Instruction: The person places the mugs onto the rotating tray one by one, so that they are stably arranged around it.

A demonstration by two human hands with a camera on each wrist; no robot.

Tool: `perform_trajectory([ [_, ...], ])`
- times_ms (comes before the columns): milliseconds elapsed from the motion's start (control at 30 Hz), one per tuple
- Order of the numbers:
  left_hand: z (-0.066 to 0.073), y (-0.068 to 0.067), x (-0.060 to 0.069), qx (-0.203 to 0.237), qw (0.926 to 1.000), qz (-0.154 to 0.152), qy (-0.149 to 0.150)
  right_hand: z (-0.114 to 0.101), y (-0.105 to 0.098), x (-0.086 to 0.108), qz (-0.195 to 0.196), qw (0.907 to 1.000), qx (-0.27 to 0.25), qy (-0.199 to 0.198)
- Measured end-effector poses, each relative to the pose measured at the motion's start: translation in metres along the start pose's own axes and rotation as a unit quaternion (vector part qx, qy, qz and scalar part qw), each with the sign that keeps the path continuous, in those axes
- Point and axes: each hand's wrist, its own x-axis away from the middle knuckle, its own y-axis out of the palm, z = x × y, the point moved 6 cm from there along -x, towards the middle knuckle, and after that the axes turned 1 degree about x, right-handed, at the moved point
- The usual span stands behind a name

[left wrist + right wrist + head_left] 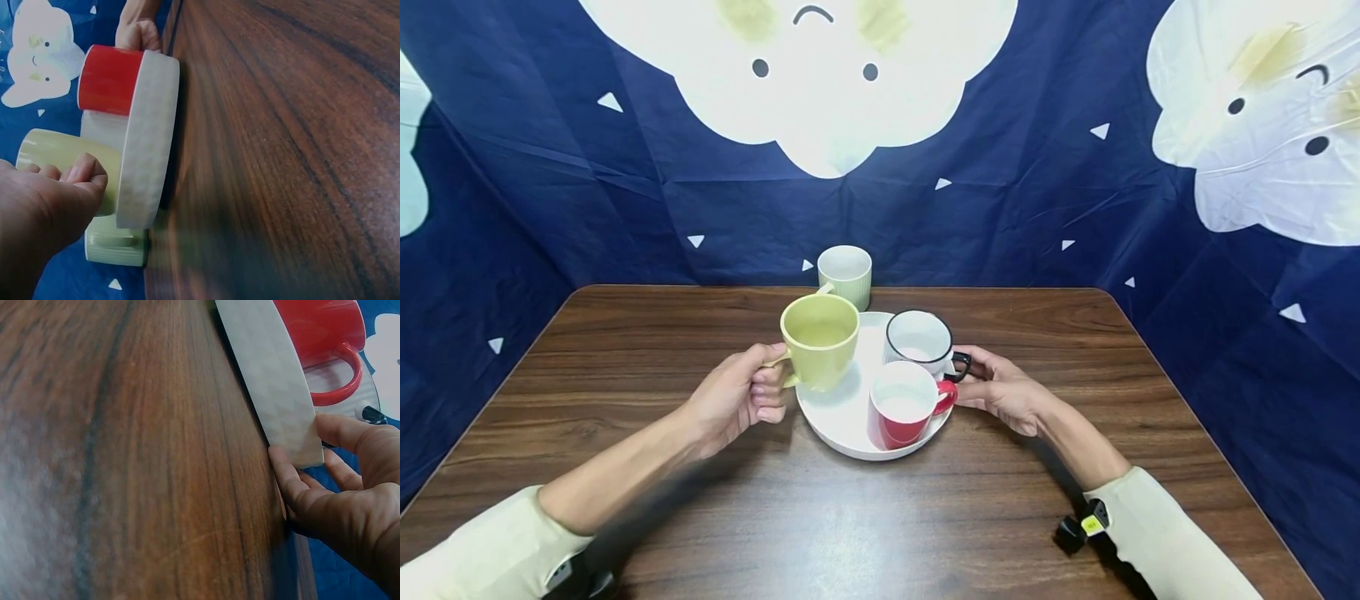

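My left hand point(741, 398) grips the handle of a yellow-green mug point(823, 358), which is upright over the left part of a round white tray point(835, 429). Whether the mug's base touches the tray cannot be told, as the tray's wall hides it in the left wrist view. On the tray's right side stand a red mug point(902, 429) with a white inside and, behind it, a white mug point(917, 333) with a black rim and handle. My right hand point(356, 475) pinches the tray's right edge, thumb on the rim and fingers low on the wall.
A pale green ribbed mug point(853, 287) stands behind the tray near the back edge of the brown wooden table point(685, 517). A dark blue curtain point(1000, 217) with white clouds hangs behind the table and along its sides.
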Motion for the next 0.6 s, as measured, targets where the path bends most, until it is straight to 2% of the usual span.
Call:
perform_trajectory([
  [600,-0.0099,0.0049,0.0023,-0.01,0.9998,-0.006,-0.018,-0.0004,-0.0004,0.0004,-0.001,1.0,0.001,-0.004],
])
